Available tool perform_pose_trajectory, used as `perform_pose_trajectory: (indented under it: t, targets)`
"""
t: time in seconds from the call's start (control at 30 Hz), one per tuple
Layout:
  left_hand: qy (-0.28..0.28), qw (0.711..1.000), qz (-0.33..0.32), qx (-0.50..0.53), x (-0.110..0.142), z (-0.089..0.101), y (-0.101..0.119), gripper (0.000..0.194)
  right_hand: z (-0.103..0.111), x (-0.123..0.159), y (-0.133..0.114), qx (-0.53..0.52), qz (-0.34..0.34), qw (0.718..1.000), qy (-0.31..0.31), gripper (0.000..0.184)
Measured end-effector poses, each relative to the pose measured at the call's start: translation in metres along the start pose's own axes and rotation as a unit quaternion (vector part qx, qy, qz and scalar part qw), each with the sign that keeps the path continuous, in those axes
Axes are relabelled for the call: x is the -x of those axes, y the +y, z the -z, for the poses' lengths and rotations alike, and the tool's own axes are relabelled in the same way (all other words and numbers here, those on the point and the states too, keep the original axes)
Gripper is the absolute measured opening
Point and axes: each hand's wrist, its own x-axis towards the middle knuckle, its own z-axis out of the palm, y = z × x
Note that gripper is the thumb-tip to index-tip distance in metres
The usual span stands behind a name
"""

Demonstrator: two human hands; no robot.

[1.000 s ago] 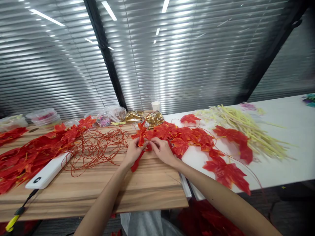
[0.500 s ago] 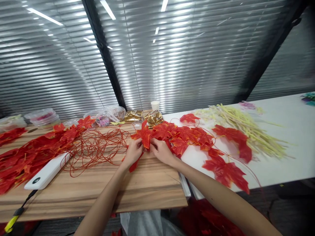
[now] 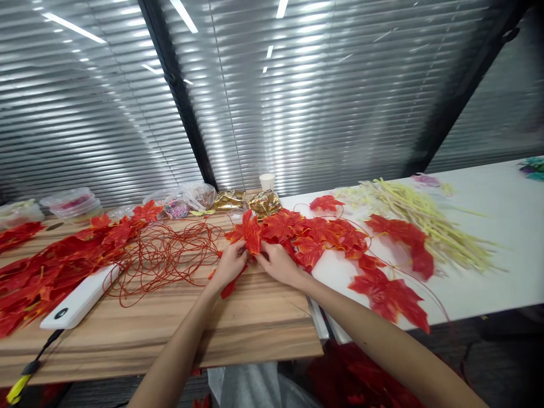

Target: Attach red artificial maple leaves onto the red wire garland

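Both hands meet over the wooden board around a red artificial maple leaf (image 3: 251, 231), which stands up between them. My left hand (image 3: 232, 262) pinches its lower end from the left, fingers closed. From the other side my right hand (image 3: 277, 262) grips the same leaf near its base, thumb and fingers together. Below the left fingers another red leaf piece (image 3: 229, 289) hangs toward the board. A garland of red leaves (image 3: 318, 232) runs off to the right from the hands. Tangled red cord (image 3: 170, 255) lies left of my left hand. The exact point between the fingertips is hidden.
A heap of red leaves (image 3: 55, 266) and a white power bank (image 3: 83, 300) with a cable lie left. Gold packets (image 3: 264, 204), a paper cup (image 3: 267, 182) and plastic tubs (image 3: 72, 204) line the back. Pale yellow strips (image 3: 429, 226) rest on the white table (image 3: 501, 243).
The view has shifted very slightly. Both hands stay at the same leaf, with only a small movement of the fingers and leaf.
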Motion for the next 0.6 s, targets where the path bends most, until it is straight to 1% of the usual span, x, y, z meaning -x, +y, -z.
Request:
perform_pose_trajectory:
  t: [0.3, 0.43, 0.6]
  targets:
    - [-0.017, 0.999, -0.013, -0.030, -0.0005, -0.0002, -0.0008, 0.019, -0.0005, 0.0011, 0.0006, 0.032, -0.007, 0.999, -0.017, 0.011]
    - [-0.010, 0.997, -0.030, -0.072, 0.0008, 0.0003, 0.0025, 0.018, 0.0002, 0.0015, 0.0006, 0.028, -0.009, 0.999, -0.024, 0.012]
    - [-0.002, 0.988, -0.053, -0.148, 0.0020, 0.0008, 0.0034, 0.017, 0.0016, 0.0015, 0.0000, 0.062, -0.015, 0.997, -0.035, 0.011]
